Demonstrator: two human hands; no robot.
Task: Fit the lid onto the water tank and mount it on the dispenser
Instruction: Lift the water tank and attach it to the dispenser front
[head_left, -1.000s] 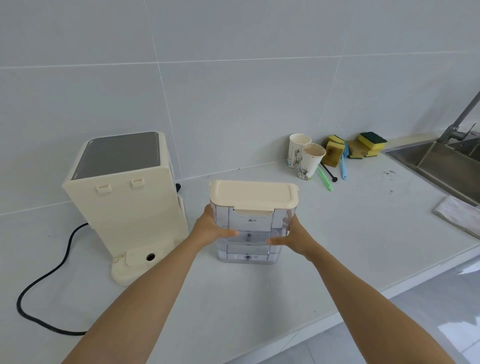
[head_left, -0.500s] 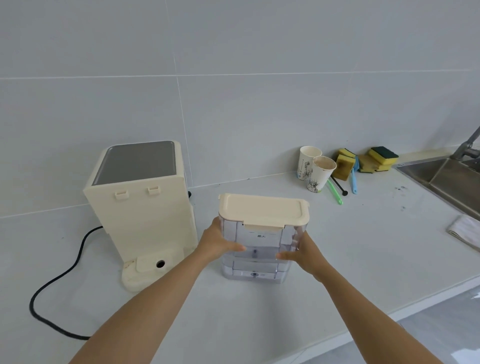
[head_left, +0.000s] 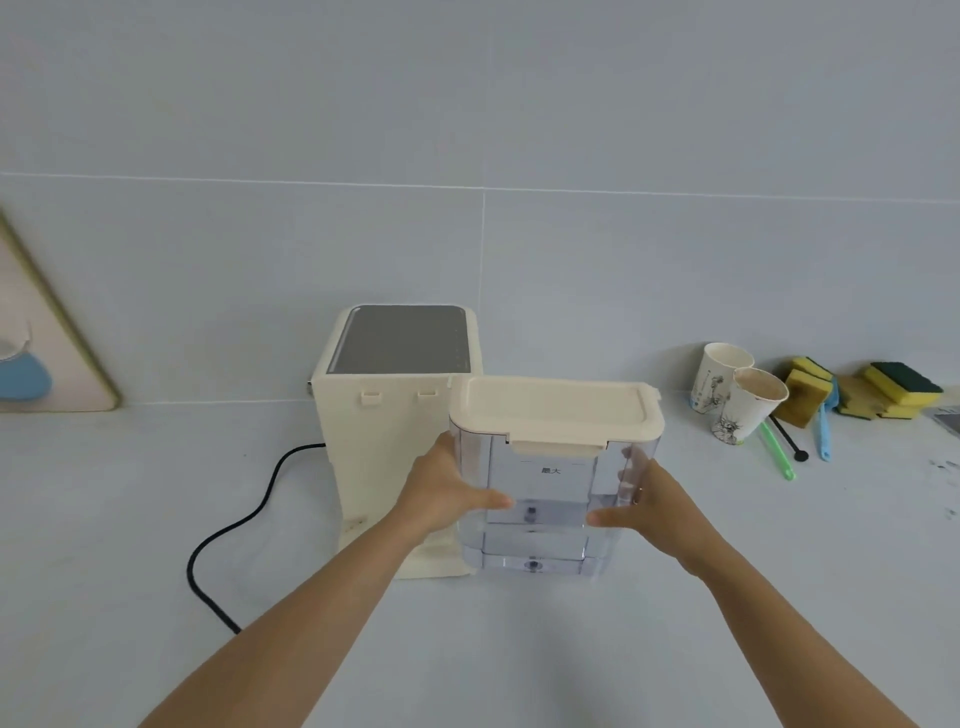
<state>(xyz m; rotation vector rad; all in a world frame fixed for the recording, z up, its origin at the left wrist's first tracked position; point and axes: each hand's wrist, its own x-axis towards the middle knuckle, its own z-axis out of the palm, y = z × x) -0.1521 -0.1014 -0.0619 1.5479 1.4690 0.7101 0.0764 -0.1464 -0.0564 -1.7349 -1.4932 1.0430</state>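
A clear plastic water tank (head_left: 545, 499) with a cream lid (head_left: 556, 408) on top is held upright between both hands, just right of the cream dispenser (head_left: 384, 441). My left hand (head_left: 447, 493) grips the tank's left side and my right hand (head_left: 649, 501) grips its right side. The tank overlaps the dispenser's right edge and base. The dispenser has a grey top panel (head_left: 402, 340) and two small hooks on its facing side.
A black power cord (head_left: 234, 525) loops left of the dispenser. Two paper cups (head_left: 737, 400), yellow-green sponges (head_left: 893, 395), and green, black and blue utensils (head_left: 795, 441) lie at the right. A board (head_left: 47, 353) leans on the wall at far left.
The tank has been carried left and up toward the dispenser, held by both hands. The view has swung left; the sink is out of sight.
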